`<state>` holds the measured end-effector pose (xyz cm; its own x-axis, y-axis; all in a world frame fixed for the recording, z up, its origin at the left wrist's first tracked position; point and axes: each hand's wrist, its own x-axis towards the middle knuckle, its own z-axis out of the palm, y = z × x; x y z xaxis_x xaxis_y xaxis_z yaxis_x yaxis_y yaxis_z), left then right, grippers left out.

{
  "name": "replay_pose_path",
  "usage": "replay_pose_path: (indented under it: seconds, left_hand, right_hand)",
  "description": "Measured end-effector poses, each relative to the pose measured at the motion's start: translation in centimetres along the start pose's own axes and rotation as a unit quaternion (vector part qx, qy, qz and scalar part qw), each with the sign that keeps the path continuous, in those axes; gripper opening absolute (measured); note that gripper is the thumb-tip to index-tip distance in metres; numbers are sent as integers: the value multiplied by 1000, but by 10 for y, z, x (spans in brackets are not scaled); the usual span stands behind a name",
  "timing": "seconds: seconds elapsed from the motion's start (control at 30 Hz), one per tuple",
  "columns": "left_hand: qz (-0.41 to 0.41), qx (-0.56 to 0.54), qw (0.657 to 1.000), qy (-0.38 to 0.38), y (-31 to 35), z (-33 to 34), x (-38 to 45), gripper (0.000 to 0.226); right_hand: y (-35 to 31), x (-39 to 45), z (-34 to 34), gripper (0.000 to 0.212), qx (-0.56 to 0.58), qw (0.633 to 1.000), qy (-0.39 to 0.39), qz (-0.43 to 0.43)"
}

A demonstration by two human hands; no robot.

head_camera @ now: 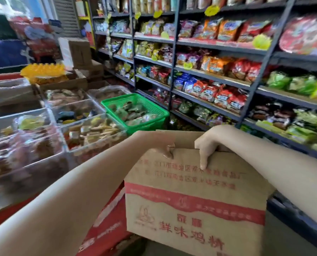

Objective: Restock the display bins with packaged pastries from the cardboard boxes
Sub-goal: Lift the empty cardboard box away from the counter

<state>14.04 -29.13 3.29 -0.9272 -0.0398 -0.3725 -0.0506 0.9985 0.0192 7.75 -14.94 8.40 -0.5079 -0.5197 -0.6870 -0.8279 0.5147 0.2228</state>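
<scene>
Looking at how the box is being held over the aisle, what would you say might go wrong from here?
1. Both hands, left hand and right hand, grip only the top edge of the cardboard box; the thin cardboard may bend or tear, so the box might drop.
2. The clear bins on the left already look heaped with packets, so added pastries might spill over.
3. The green basket juts toward the aisle and the box could knock it.

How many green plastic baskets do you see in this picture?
1. The green basket stands at the right end of the clear display bins, in front of the snack shelves and beyond the cardboard box. Others may be hidden outside the view.
</scene>
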Motion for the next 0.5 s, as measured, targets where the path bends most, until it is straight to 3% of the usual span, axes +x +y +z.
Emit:
replay_pose_path:
  seconds: [0.27,0.5]
  left_hand:
    - [118,26,992,21,55,-36,186,38]
    - [118,84,989,2,17,-46,369,37]
  right_hand:
    - [161,93,27,53,110,992,-34,56]
    - [252,248,17,58,192,979,4,67]
